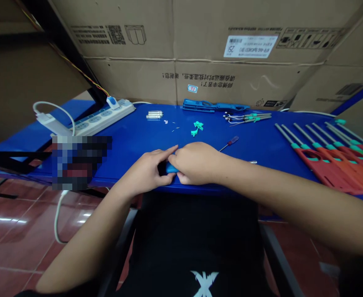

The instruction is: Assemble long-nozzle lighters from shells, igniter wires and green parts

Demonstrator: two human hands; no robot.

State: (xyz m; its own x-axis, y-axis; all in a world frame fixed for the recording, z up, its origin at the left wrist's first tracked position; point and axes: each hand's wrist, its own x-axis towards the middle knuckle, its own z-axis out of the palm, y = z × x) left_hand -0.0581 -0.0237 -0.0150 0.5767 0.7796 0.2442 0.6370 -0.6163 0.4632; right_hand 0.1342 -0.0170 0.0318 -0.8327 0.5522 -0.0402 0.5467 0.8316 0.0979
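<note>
The light is dim, with white glare on the floor point(17, 237), stretched outer edges and a pixelated patch point(78, 163) at left.

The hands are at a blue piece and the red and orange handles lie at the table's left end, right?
Not quite: the red and orange handles lie at the table's right end, as the head view shows. The left hand and right hand are at a blue piece.

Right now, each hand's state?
Left hand: curved around a blue plastic piece, thumb and fingers apart; grip unclear.
Right hand: closed, holding the same piece.
</note>
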